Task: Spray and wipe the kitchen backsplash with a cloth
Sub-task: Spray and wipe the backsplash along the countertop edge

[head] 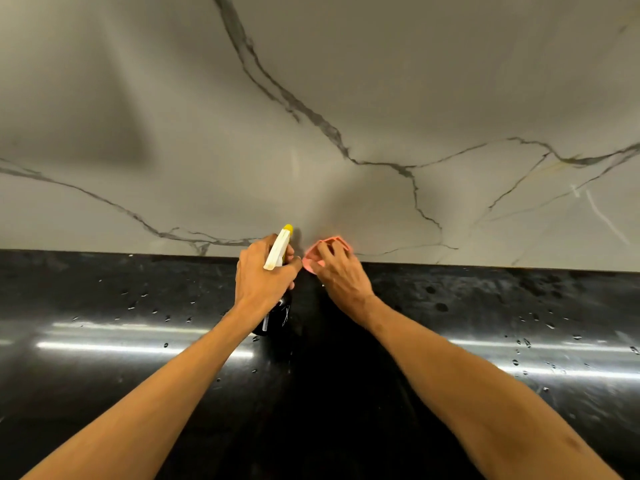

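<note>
1. Both my forearms reach in from the bottom corners, the left forearm (156,393) and the right forearm (467,393) drawing close together towards the wall.
2. My right hand (341,271) has its fingers bent over a small pink cloth (310,260), pressing it onto the foot of the backsplash (311,98), right where the wall meets the worktop. Only the cloth's edges show, above and to the left of my fingers.
3. Just beside it, my left hand (263,271) is wrapped round the neck of the spray bottle (277,251). Whether a finger sits on the trigger I cannot tell, as the back of my hand hides it.
4. This bottle has a white trigger head and a yellow nozzle (288,229), which points up at the wall, close to its surface. Its body is dark and hangs tilted below my wrist, off the worktop. What is inside, or how full it is, I cannot tell through the dark body.
5. Pale stone with dark grey veins makes up the backsplash, and it fills the whole upper part of the view.
6. Below it runs the glossy black worktop (138,306), with long bright streaks of reflected light on both sides of my arms.
7. Scattered water droplets (519,341) lie on the worktop, left and right.
</note>
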